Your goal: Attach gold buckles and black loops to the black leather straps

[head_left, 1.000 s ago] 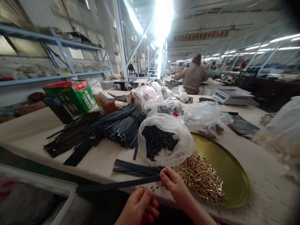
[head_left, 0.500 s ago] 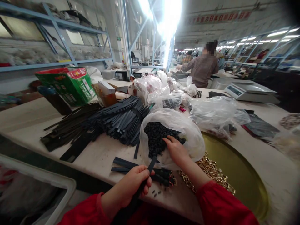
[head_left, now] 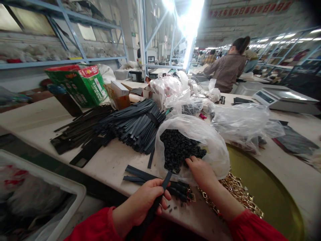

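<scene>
My left hand (head_left: 150, 197) is closed round a dark strap (head_left: 167, 179), whose flat end sticks up past the thumb. My right hand (head_left: 202, 170) reaches into the mouth of a clear plastic bag (head_left: 218, 154). Its fingertips are drawn together at the near edge of a heap of small black loops (head_left: 179, 147); whether a loop is between them is hidden. Beyond my left hand lie several dark straps (head_left: 140, 174) with gold buckles (head_left: 190, 195) at one end. A few loose black loops (head_left: 172, 210) lie on the table near me.
A bundle of dark strips (head_left: 135, 124) lies to the left of the bag. At right, gold buckles (head_left: 238, 190) are heaped on a large gold tray (head_left: 273, 190). Behind are filled plastic bags (head_left: 240, 122), a scale (head_left: 283, 97), a green box (head_left: 82, 85) and a person (head_left: 227, 72).
My right hand has drawn back slightly towards me over the loops, and its fingers are closer together. The left hand still holds the strap. The view has shifted a little left.
</scene>
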`<state>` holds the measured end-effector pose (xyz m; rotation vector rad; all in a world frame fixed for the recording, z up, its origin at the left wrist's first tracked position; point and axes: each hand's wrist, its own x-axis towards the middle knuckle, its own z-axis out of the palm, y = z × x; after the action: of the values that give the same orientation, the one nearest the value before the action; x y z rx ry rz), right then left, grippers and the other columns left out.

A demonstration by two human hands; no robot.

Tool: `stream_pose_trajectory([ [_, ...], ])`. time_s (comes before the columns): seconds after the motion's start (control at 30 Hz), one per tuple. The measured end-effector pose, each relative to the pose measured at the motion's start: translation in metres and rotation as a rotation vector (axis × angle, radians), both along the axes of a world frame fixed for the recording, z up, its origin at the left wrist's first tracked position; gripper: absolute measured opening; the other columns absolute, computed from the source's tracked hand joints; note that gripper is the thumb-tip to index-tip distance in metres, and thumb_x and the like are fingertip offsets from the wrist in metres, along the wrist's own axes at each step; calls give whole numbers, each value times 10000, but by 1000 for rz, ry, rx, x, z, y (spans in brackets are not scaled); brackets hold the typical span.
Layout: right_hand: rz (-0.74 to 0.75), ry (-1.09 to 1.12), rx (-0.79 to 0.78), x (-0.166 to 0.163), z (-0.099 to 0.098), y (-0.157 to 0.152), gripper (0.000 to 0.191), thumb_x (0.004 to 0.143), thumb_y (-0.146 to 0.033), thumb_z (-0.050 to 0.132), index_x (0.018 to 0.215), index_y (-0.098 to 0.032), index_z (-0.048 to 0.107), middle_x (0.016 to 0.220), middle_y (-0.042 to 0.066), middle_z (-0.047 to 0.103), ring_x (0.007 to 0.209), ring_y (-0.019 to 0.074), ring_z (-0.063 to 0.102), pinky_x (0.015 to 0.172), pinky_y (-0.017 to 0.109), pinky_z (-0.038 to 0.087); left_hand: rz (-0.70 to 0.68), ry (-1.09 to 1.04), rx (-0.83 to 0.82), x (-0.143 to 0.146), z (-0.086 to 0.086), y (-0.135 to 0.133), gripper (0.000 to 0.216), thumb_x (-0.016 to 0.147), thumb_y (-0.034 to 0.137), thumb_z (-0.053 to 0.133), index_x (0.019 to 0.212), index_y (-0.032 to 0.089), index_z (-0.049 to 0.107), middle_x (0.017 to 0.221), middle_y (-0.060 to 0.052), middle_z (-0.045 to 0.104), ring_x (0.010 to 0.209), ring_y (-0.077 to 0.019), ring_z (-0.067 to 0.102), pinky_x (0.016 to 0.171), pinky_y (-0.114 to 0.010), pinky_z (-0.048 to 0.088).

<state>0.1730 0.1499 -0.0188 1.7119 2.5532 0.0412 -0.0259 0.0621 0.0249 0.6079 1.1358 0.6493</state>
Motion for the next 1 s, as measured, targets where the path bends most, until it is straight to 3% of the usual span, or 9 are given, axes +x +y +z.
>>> stream_pose_trajectory([
  [0.17,-66,84,-41,2,1,-1,246,802,1,412,907,-132,591,893,120,593,758,225,628,580,274,420,3,-21,38,1,-3,-9,217,661,195,507,867,130,525,696,-2,588,423,-46,439,367,-170,258],
  [0.27,-116,192,-66,5,1,0,236,790,15,415,813,-128,601,874,126,592,740,218,632,583,272,422,13,-14,81,2,-4,-12,266,696,306,554,887,121,560,699,0,576,454,-49,420,395,-175,233],
  [0.4,-165,455,-73,10,3,-2,210,790,-9,441,823,-141,601,902,113,607,801,211,627,676,297,450,-9,57,159,3,-4,-15,374,699,466,577,823,114,595,638,31,509,469,-46,361,428,-181,218],
  [0.53,-191,780,-111,6,8,-25,156,858,-191,449,962,-152,558,860,63,644,785,174,639,704,293,493,-47,149,297,6,-3,-17,363,676,499,583,705,141,526,537,69,440,438,-48,358,429,-181,234],
  [0.63,-317,1372,-385,-4,13,-53,194,800,-324,563,905,-162,572,748,17,655,663,142,648,663,283,520,-61,261,410,11,-1,-16,340,714,509,512,692,172,467,480,82,422,398,-59,375,402,-178,259],
  [0.73,-516,2036,-786,-14,19,-76,301,571,-290,788,777,-165,608,708,-10,658,622,106,635,663,237,515,-71,349,468,16,-1,-15,306,728,489,464,685,188,433,433,95,396,348,-58,352,370,-174,270],
  [0.83,-560,2205,-904,-22,22,-88,278,522,-228,823,691,-154,615,656,-25,648,612,80,619,649,189,499,-64,376,496,19,-1,-15,271,734,455,444,669,194,414,417,101,377,327,-54,343,350,-164,262],
  [1.0,-565,2183,-886,-26,15,-94,261,560,-275,803,658,-158,590,626,-36,622,598,90,601,643,218,489,-72,405,529,21,-4,-18,216,754,378,433,645,194,410,438,92,387,347,-58,374,362,-161,287],
])
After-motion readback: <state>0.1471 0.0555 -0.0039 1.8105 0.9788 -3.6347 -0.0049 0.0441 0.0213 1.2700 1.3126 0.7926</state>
